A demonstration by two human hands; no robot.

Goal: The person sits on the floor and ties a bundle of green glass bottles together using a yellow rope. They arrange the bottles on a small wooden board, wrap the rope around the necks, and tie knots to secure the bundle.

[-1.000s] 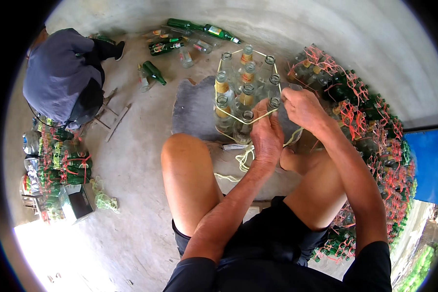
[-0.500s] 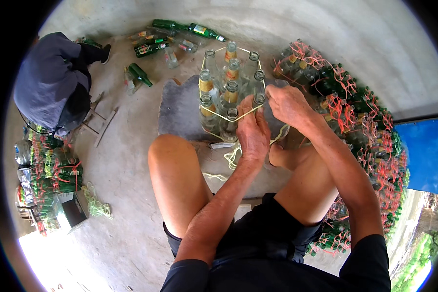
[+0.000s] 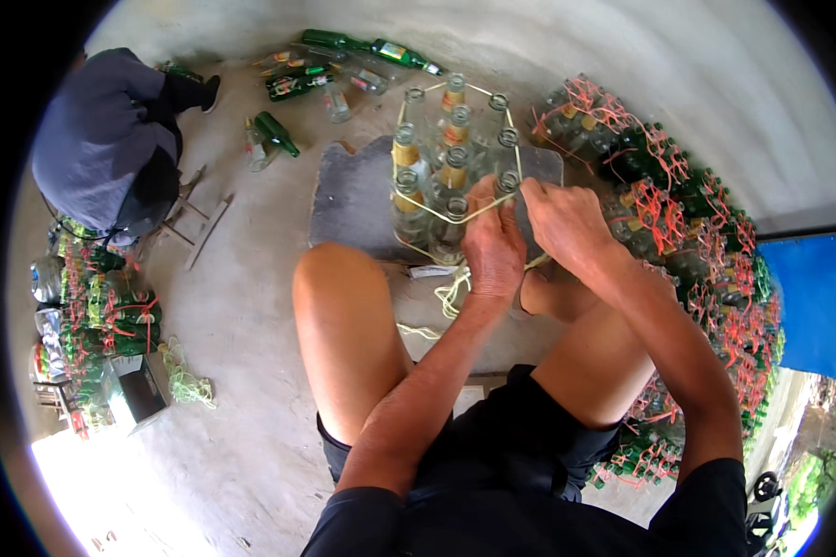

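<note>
Several clear glass bottles (image 3: 454, 176) stand upright in a tight cluster on a dark grey slab (image 3: 348, 200), some with yellowish neck labels. Pale yellow string (image 3: 425, 208) runs around the outside of the bottle necks. My left hand (image 3: 494, 251) is closed around the near right bottle, below its mouth, where the string crosses the fingers. Beside that same bottle, my right hand (image 3: 571, 221) is curled with its fingertips pinching the string. The exact grip of both hands is partly hidden. Loose string (image 3: 450, 292) hangs below the slab's near edge.
Bottle bundles tied with red string (image 3: 655, 218) are stacked along the right wall. Loose green and clear bottles (image 3: 293, 85) lie at the back. Another person (image 3: 107, 148) sits at left, near a wooden stool (image 3: 195, 223), more bundles (image 3: 111, 302) and a box (image 3: 135, 390).
My right hand has come slightly nearer to me along the string, level with the near right bottle's mouth. The left hand keeps its place at that bottle. The whole view has shifted a little.
</note>
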